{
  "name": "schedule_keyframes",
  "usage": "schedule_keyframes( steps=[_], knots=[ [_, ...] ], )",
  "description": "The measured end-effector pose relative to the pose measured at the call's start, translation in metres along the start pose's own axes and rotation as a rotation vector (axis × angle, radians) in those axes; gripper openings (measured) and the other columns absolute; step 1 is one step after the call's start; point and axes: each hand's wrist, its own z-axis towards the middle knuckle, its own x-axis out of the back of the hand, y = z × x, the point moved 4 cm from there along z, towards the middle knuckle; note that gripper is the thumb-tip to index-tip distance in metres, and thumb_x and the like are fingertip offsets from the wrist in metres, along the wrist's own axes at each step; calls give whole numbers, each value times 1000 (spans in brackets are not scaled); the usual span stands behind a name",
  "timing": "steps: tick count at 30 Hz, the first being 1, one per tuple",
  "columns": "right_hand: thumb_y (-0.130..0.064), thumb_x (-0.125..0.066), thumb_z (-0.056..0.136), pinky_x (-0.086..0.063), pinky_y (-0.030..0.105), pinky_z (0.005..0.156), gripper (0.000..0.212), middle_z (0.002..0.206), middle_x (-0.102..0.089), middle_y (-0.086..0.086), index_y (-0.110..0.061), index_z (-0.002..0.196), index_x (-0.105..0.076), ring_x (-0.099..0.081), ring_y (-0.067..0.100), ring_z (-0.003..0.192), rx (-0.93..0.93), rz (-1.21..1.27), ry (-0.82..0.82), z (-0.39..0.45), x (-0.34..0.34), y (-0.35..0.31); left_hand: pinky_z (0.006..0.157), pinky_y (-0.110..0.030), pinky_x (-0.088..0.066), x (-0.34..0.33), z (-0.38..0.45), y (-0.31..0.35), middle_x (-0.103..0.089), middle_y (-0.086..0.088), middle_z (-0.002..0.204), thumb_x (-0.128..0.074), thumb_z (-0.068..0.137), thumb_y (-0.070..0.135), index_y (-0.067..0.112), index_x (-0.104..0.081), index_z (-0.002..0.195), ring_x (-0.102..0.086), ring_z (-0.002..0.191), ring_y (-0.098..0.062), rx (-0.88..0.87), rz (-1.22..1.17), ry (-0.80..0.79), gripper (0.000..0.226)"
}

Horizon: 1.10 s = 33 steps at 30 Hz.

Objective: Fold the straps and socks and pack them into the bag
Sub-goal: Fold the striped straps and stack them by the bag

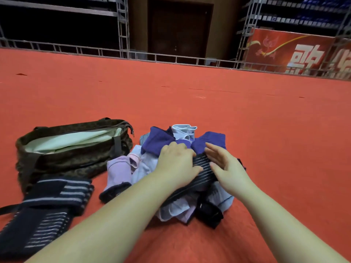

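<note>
Left hand (177,164) presses flat and right hand (226,168) lies loosely spread on the striped strap (204,172) atop the sock pile (152,149), right of the open bag (72,149); risk: the springy strap unfolds or drags loose socks when lifted.

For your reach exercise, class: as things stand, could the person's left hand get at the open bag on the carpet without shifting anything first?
Probably yes. The left hand rests on the striped strap atop the sock pile, and the bag lies open to its left. Only bare carpet and a lilac sock lie between.
</note>
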Motion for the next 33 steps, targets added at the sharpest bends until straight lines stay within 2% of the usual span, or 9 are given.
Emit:
schedule_keyframes(
  steps=[5, 8, 10, 15, 20, 25, 28, 30, 33],
  knots=[
    [15, -37, 91, -36, 5, 97, 52, 129, -52, 0, -13, 134, -42, -51, 3, 116, -12, 10, -14, -1, 5, 1, 96, -36, -30, -14, 27, 8, -55, -3, 123, -53, 90, 50, 22, -58, 116, -43, 118, -25, 69, 54, 0, 39],
    [-10, -42, 99, -26, 20, 113, 41, 139, -47, -11, -22, 139, -43, -41, -1, 128, 11, -249, -53, 2, 8, 8, 92, -33, -29, -15, 29, 5, -62, 1, 115, -55, 92, 43, 26, -56, 103, -45, 115, -23, 97, -112, 31, 20],
    [-28, -36, 102, -11, 21, 117, 42, 142, -38, -19, -24, 143, -38, -27, -6, 134, -24, -363, -142, 3, 5, 13, 89, -33, -29, -12, 25, 0, -64, 4, 110, -56, 91, 42, 28, -57, 99, -48, 112, -22, 100, -168, 69, 16],
    [-60, -17, 84, 2, 19, 116, 72, 154, -21, -15, -28, 148, -26, -10, -10, 138, -34, -395, -291, 1, -15, 18, 87, -32, -35, -9, 7, -18, -66, 6, 101, -59, 90, 38, 29, -56, 90, -52, 106, -20, 169, -287, 105, 10],
    [-67, -19, 77, 2, 19, 116, 84, 156, -19, -15, -26, 150, -24, -8, -7, 141, -41, -468, -341, 3, -22, 18, 88, -35, -41, -9, -15, -28, -60, 10, 81, -63, 88, 32, 27, -52, 82, -56, 96, -21, 209, -463, 170, 14],
    [-80, -22, 67, 2, 29, 119, 101, 157, -10, -15, -25, 152, -18, -3, -2, 144, -142, -545, -361, 0, -20, 33, 71, -25, -38, 16, -38, -38, -56, 14, 68, -66, 86, 25, 22, -57, 79, -56, 81, -17, 231, -597, 387, 12],
    [-76, -33, 75, 1, 29, 119, 90, 156, -10, -16, -29, 151, -19, 0, 7, 146, -184, -490, -313, -4, -20, 27, 61, -17, -36, 35, -50, -61, -59, 9, 66, -68, 85, 22, 18, -61, 78, -54, 66, -8, 264, -760, 429, 11],
    [-62, -47, 88, -6, 28, 116, 70, 155, -19, -13, -31, 148, -27, -4, 14, 146, -139, -445, -177, -7, -21, 9, 61, -23, -36, 33, -60, -73, -58, 7, 64, -68, 85, 21, 18, -61, 78, -49, 58, -8, 295, -902, 358, 11],
    [-64, -47, 80, -24, 22, 109, 64, 140, -49, -13, -31, 134, -51, -32, 8, 137, 81, -347, 35, -21, -34, -33, 65, -28, -36, 18, -78, -83, -59, 1, 67, -67, 86, 17, 14, -60, 82, -49, 63, -11, 381, -1191, 286, 9]
  ],
)
